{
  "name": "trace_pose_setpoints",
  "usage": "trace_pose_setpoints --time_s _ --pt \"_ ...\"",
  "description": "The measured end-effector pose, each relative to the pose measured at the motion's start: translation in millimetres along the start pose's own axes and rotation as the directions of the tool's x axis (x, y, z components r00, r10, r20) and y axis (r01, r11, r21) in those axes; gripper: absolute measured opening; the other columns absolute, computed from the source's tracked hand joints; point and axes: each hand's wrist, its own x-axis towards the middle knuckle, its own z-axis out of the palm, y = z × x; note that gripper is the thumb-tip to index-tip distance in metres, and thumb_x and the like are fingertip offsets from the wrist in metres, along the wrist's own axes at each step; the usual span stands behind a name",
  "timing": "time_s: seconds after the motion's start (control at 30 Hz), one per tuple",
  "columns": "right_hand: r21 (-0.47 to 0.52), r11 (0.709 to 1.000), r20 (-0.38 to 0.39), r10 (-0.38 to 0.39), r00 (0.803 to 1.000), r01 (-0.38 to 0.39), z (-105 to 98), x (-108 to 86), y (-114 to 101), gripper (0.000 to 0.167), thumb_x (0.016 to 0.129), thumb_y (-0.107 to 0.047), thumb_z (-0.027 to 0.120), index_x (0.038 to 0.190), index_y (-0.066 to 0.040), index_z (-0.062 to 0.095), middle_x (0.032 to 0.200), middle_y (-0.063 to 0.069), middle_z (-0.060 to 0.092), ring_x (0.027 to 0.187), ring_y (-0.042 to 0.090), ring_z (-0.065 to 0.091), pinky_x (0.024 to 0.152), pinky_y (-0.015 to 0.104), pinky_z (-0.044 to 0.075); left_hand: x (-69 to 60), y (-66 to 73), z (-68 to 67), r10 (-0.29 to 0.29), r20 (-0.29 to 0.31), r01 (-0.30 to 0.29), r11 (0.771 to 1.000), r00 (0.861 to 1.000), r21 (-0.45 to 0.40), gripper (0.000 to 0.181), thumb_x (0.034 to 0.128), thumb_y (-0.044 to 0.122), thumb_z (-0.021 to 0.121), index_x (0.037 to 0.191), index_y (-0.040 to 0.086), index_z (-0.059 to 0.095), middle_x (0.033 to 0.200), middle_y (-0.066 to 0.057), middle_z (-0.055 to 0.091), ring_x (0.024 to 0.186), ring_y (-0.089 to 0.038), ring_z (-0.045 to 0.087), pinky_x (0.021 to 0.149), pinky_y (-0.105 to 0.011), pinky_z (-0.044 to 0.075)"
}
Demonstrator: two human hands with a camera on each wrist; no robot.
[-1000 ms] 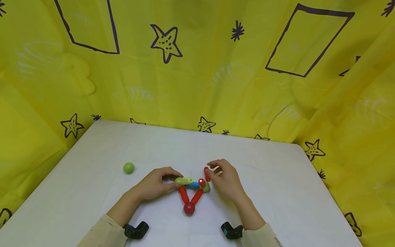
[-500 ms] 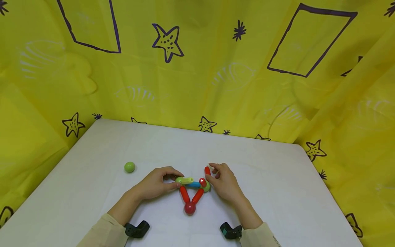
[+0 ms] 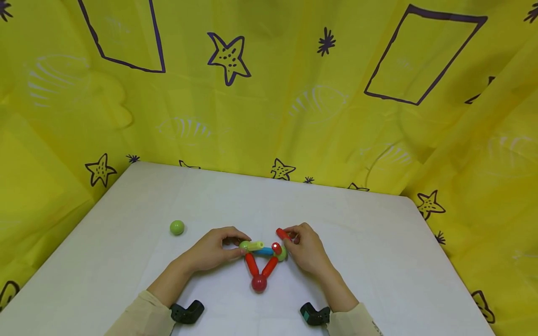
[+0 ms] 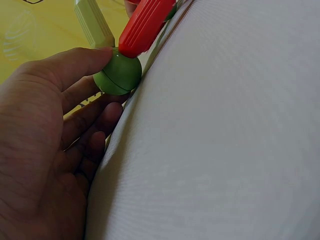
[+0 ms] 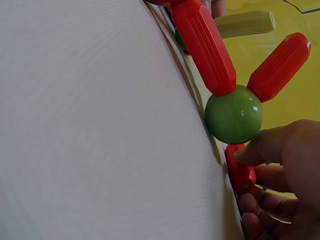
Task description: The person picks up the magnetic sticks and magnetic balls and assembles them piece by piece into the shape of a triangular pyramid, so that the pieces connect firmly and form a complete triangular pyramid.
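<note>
A triangle of rods and balls lies on the table, with a red ball (image 3: 259, 283) at its near corner and two red rods running from it. A blue rod (image 3: 265, 251) joins the two green balls behind. My left hand (image 3: 214, 249) holds the left green ball (image 4: 119, 72) between thumb and fingers; a pale yellow-green rod (image 3: 255, 245) sticks out of that ball. Another red rod (image 5: 280, 67) rises from the right green ball (image 5: 234, 114). Just beside this ball, my right hand (image 3: 307, 247) pinches a loose red rod (image 5: 240, 170) close to the tabletop.
A loose green ball (image 3: 177, 227) lies on the white table (image 3: 361, 224), left of and beyond the left hand. Black devices (image 3: 187, 311) sit by both wrists. A yellow patterned curtain (image 3: 269, 116) encloses the table's back and sides.
The right hand's fingers have closed on the loose red rod, and its far end has swung to the left. The left hand and the triangle have stayed put.
</note>
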Motion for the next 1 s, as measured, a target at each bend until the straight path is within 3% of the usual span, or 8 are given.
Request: trace_pose_setpoints --time_s 0.43,0.63,0.77,1.0 --pt "0.003 1.0 -0.04 0.002 0.999 -0.002 -3.1 -0.3 -2.1 0.019 0.094 -0.017 0.075 0.11 -0.007 0.076 0.089 0.004 0.061 0.081 0.016 0.052 0.071 0.028 0.042 0.2 0.8 -1.4 -0.009 -0.008 0.009 1.0 1.0 0.007 0.027 0.0938 0.028 0.076 0.119 0.036 0.073 0.109 0.02 0.068 0.104 -0.007 0.062 0.097 -0.028 0.05" --pt "0.041 0.999 -0.047 0.012 0.999 -0.01 -8.4 -1.4 -3.5 0.027 0.097 -0.017 0.073 0.123 -0.01 0.071 0.097 0.003 0.063 0.087 0.016 0.055 0.077 0.028 0.047 0.5 0.8 0.1 0.009 -0.004 -0.009 1.0 1.0 -0.003 0.026 0.0944 0.027 0.076 0.12 0.033 0.073 0.111 0.016 0.069 0.105 -0.008 0.063 0.097 -0.028 0.051" --pt "0.058 0.998 -0.039 -0.02 0.999 0.022 -14.2 -2.3 -5.4 0.032 0.099 -0.016 0.07 0.131 -0.014 0.068 0.104 0.003 0.065 0.092 0.016 0.059 0.083 0.03 0.051 0.8 0.4 0.7 0.007 0.0 -0.007 1.0 1.0 -0.007 0.027 0.0941 0.025 0.076 0.12 0.033 0.073 0.111 0.017 0.069 0.105 -0.008 0.063 0.097 -0.028 0.051" --pt "0.143 0.984 0.017 -0.107 0.994 0.104 -29.8 -2.9 -15.4 0.049 0.103 -0.009 0.062 0.149 -0.026 0.056 0.106 0.007 0.065 0.088 0.021 0.066 0.073 0.025 0.053 0.4 0.4 -0.5 0.0 -0.005 0.0 1.0 1.0 -0.002 0.028 0.0936 0.026 0.076 0.12 0.035 0.073 0.109 0.019 0.069 0.104 -0.006 0.063 0.097 -0.027 0.051"
